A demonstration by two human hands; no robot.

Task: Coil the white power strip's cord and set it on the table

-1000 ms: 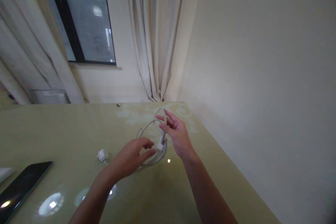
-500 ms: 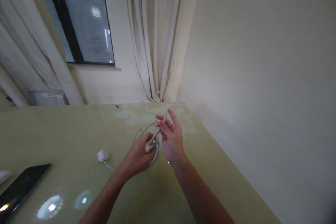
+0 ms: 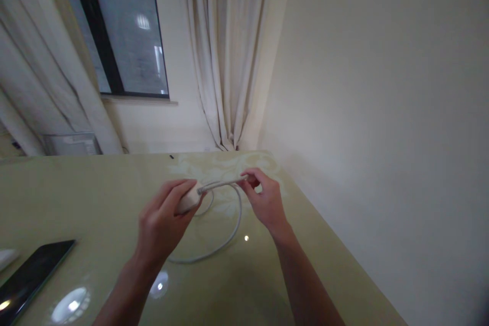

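My left hand [image 3: 162, 214] is closed around a white block [image 3: 189, 198] that looks like a power adapter, with a cord leaving its right end. Between the thumb and fingers of my right hand [image 3: 265, 201], a stretch of the white cable [image 3: 223, 183] is pinched. That stretch runs nearly level between both hands, above the tabletop. More of the cable hangs below in a wide loop, passing behind my left wrist. The plug is out of sight.
The glossy pale green table [image 3: 214, 290] meets the wall [image 3: 362, 137] on its right. A black flat device [image 3: 34, 275] lies at the left, beside a partly cut-off white object [image 3: 6, 256]. A small dark item [image 3: 171, 157] sits near the far edge, before the curtain [image 3: 229, 61].
My left hand has moved left and turned, showing the white block. My right hand has moved slightly right and now pinches the cable. The bunched coils have opened into a loop; the plug has gone from view.
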